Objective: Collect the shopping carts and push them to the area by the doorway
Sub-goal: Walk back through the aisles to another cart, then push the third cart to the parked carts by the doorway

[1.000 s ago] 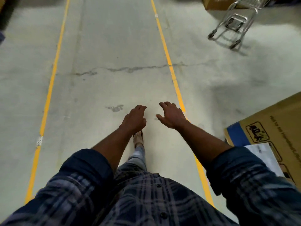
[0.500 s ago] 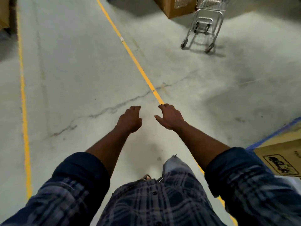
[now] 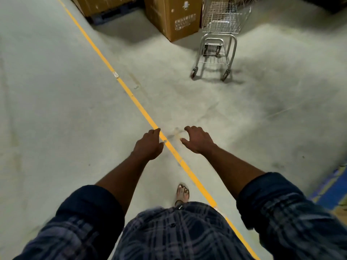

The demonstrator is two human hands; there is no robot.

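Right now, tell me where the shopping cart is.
The shopping cart stands ahead at upper right in the head view, right of the yellow line, beside a cardboard box.

Shirt (image 3: 180, 231): dark blue plaid with paler grey-blue lines, buttoned down the front, small dark buttons. Both sleeves rolled above the forearms, plain navy lining showing at left cuff (image 3: 90, 201) and right cuff (image 3: 262, 186). Forearms bare. One foot (image 3: 183, 192) in an open-toed sandal.

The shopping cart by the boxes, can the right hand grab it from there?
Probably not yet. The right hand is empty and open, and a wide stretch of bare floor lies between it and the shopping cart. Nothing blocks the way, so walking closer should do it.
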